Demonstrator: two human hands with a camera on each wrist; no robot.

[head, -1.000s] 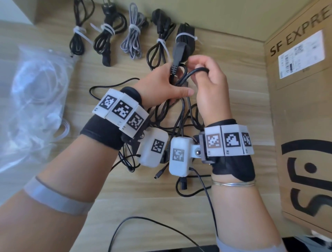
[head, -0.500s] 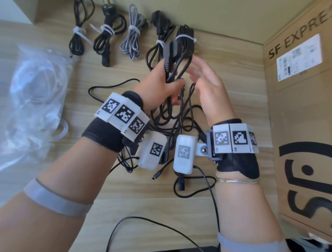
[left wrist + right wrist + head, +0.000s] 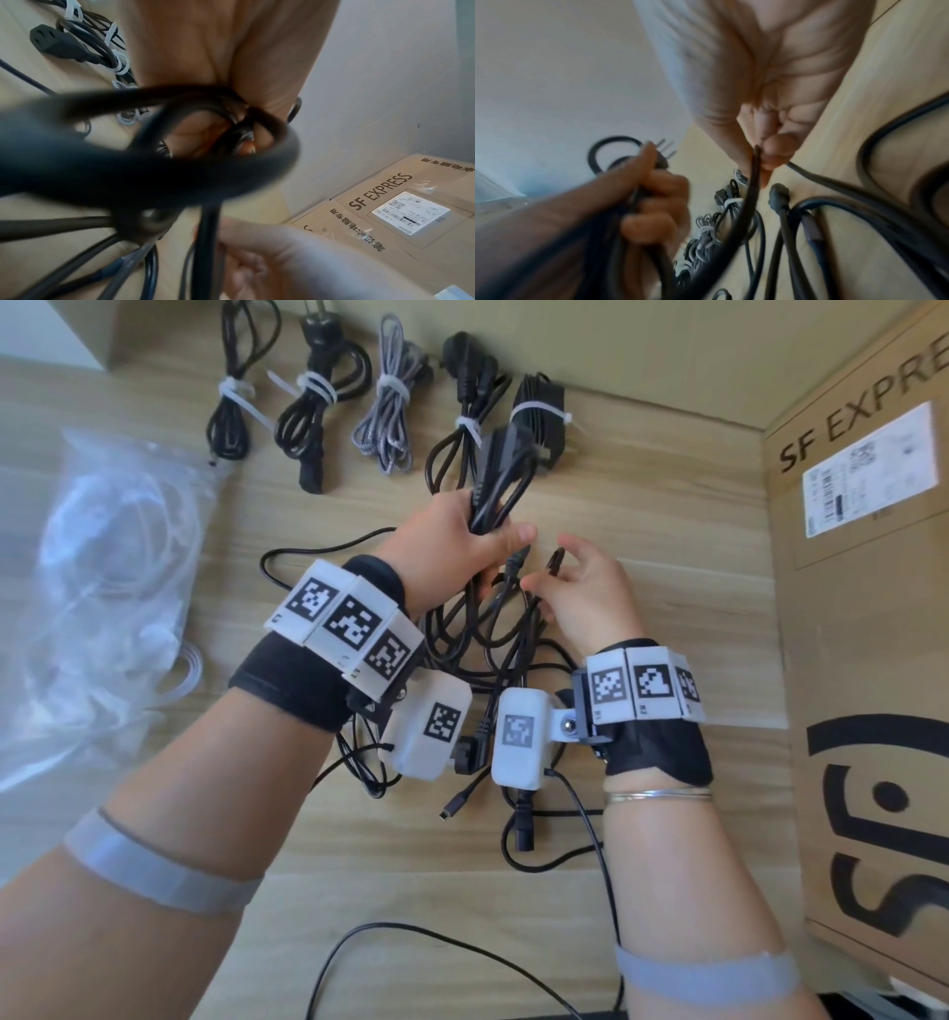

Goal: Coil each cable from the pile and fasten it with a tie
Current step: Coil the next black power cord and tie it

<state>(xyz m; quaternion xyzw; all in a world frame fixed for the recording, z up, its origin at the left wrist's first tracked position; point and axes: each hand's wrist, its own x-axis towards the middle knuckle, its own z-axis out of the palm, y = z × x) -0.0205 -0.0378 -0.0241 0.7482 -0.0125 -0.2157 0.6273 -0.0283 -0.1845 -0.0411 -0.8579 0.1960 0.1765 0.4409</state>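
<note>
My left hand (image 3: 462, 531) grips a bunch of black power cable loops (image 3: 500, 480), the plug end sticking up past the fist; the right wrist view shows that plug's prongs (image 3: 666, 147) above the left hand (image 3: 654, 203). Just right of it, my right hand (image 3: 575, 588) pinches a strand of the same black cable (image 3: 552, 562) between thumb and fingertips (image 3: 770, 160). More of the cable hangs below both hands into the loose tangle of black cables (image 3: 493, 660) on the wooden table (image 3: 642, 505). In the left wrist view the loops (image 3: 180, 166) blur close to the lens.
Several coiled, white-tied cables (image 3: 390, 403) lie in a row along the table's far edge. A clear plastic bag of ties (image 3: 102, 588) sits at the left. A tall cardboard box (image 3: 862, 660) stands along the right side. Loose connectors (image 3: 521, 834) lie near my wrists.
My right hand let go of the loop near the plug, dropped lower and pinched a strand further down. The left hand kept its grip and shifted slightly left with the plug up.
</note>
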